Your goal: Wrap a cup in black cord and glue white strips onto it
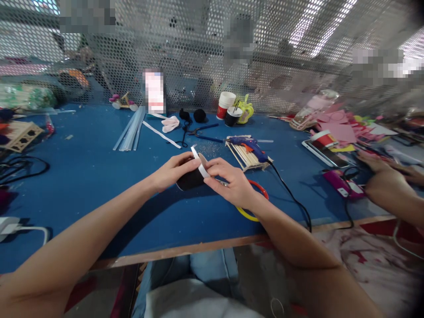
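A black cup-like cylinder (190, 179) is tipped on its side between my hands, above the table's near half. My left hand (177, 170) is closed around its left side, thumb on top near the rim. A white strip (199, 162) curves over the rim, one end sticking up. My right hand (228, 181) pinches the strip and rim at the right. Red and yellow scissor handles (248, 215) show beneath my right hand, with a bit of metal by the fingers; whether that hand touches them I cannot tell.
A blue glue gun (248, 148) rests on a wooden-stick frame (240, 159), its cord trailing right. Beyond lie pliers (205, 129), clear glue sticks (130, 130), white ribbon (170, 124) and paper cups (225, 105). A co-worker's arm (391, 190) reaches in at right, near a phone (324, 153).
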A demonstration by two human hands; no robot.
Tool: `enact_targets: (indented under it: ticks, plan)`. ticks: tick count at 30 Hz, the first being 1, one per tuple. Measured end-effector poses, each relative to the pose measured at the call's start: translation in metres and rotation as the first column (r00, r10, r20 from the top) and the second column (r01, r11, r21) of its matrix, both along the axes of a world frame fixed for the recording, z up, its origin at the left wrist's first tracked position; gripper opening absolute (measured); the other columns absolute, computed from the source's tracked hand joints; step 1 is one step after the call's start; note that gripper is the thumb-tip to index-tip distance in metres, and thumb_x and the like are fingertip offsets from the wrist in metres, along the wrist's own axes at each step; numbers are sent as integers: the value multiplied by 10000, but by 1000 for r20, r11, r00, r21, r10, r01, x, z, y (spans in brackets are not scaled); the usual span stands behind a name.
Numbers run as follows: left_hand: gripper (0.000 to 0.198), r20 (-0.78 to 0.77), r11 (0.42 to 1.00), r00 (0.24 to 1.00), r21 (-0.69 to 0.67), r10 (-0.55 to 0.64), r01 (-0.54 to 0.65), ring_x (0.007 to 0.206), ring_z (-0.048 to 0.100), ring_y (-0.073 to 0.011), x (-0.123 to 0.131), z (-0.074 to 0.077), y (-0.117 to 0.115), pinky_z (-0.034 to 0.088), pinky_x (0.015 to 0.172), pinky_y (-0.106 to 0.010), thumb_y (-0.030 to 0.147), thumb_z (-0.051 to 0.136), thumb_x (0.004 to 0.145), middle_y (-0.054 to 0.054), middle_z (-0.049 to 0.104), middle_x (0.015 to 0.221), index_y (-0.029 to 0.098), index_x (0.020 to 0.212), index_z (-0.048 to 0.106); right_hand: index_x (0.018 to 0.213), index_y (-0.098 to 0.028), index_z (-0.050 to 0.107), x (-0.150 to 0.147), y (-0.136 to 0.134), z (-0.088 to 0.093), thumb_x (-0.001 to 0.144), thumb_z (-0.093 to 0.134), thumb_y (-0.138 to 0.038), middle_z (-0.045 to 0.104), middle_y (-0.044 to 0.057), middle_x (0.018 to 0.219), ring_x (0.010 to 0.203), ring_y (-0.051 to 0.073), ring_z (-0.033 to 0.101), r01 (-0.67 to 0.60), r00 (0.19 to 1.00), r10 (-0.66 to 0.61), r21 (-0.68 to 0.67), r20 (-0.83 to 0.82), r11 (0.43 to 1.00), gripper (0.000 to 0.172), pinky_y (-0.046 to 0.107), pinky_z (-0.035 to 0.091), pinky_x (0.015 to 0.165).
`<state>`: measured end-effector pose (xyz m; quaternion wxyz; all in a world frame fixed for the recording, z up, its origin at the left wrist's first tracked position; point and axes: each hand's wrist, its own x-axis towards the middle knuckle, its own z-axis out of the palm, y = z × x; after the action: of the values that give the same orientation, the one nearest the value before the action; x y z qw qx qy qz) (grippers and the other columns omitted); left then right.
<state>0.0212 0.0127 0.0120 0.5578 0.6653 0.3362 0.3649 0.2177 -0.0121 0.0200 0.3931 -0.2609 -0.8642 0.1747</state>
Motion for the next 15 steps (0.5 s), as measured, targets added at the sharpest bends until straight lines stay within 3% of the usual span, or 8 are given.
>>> enact_targets:
  ticks: [2, 5, 10, 15]
  plan:
    - [374, -81, 985, 995, 169, 56, -42, 955, 571, -202, 2, 2, -1, 426, 860, -316, 455, 563, 805, -56, 641, 1014, 158, 1028, 596, 819, -189, 568, 0, 1, -1, 866, 529, -192, 611, 70, 896, 917, 155, 577, 22, 1000, -23, -68, -12, 997, 62, 309, 482, 787]
    - [409, -159, 948, 978, 309, 133, -79, 949, 579, -206, 3, 1, -3, 433, 862, -325, 456, 560, 803, -64, 639, 1008, 146, 1069, 561, 813, -182, 582, 0, 2, -2, 869, 526, -208, 609, 71, 919, 885, 143, 586, 48, 999, -51, -161, -15, 986, 84, 302, 474, 793]
    - [471, -247, 893, 932, 429, 263, -138, 930, 591, -207, 5, -1, -7, 449, 846, -329, 464, 571, 789, -78, 636, 1032, 144, 1131, 526, 835, -196, 597, 1, 2, -3, 862, 535, -236, 619, 58, 944, 879, 145, 594, 88, 996, -90, -215, -2, 973, 78, 309, 474, 806]
    - [475, -217, 838, 914, 510, 343, -194, 1001, 571, -216, 9, -3, -11, 431, 891, -347, 413, 577, 802, -106, 601, 1135, 163, 1198, 498, 806, -193, 605, 2, 4, -5, 856, 541, -246, 630, 57, 929, 880, 159, 601, 125, 990, -136, -210, -39, 970, 97, 329, 480, 815]
